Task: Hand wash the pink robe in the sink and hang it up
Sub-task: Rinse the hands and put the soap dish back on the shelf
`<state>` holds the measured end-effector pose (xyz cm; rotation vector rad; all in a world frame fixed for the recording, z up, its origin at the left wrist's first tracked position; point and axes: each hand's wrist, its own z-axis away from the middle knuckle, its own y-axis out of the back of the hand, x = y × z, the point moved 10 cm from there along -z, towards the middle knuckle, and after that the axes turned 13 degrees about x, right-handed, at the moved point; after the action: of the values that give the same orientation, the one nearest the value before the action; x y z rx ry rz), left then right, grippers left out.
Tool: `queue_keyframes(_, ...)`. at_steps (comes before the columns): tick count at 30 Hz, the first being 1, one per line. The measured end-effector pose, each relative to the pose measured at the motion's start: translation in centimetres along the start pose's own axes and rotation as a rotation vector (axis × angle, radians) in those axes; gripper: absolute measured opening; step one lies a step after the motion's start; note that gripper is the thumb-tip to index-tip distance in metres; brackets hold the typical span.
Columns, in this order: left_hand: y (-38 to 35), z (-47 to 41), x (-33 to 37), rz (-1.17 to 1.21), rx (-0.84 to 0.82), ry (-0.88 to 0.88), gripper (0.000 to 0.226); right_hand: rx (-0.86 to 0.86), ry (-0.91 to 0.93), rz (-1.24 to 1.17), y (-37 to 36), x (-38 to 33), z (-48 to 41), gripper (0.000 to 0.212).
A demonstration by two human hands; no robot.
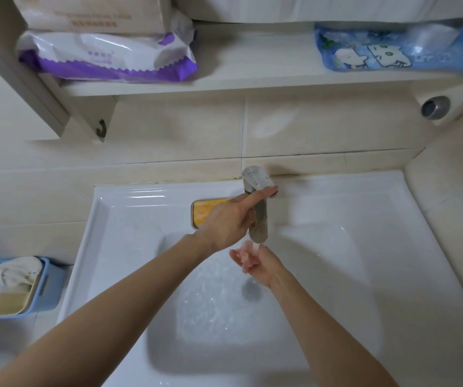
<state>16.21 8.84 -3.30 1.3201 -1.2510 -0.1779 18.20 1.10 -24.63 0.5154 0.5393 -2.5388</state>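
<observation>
Pink robe not in view; left hand (230, 222) presses a straight forefinger on the chrome lever tap (258, 216), right hand (255, 261) open under its stream: a wet slip could surge flow, splashing beyond the white ceramic sink (107, 219).

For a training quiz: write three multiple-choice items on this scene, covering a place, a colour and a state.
1. The soap bar lies: A) left of the faucet B) right of it C) on the floor
2. The basket beside the sink is: A) red B) green C) blue
3. The faucet's water is: A) off B) running onto the right hand C) filling a bucket
Answers: A, it shows just left of the faucet; C, its plastic walls are blue; B, the stream hits that cupped hand.
</observation>
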Motion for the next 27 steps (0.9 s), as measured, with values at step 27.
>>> queue_keyframes(27, -2.6, 7.3, -21.1, 0.193, 0.002, 0.907, 0.036, 0.263, 1.411, 1.562, 3.0, 7.1, -1.1, 0.048)
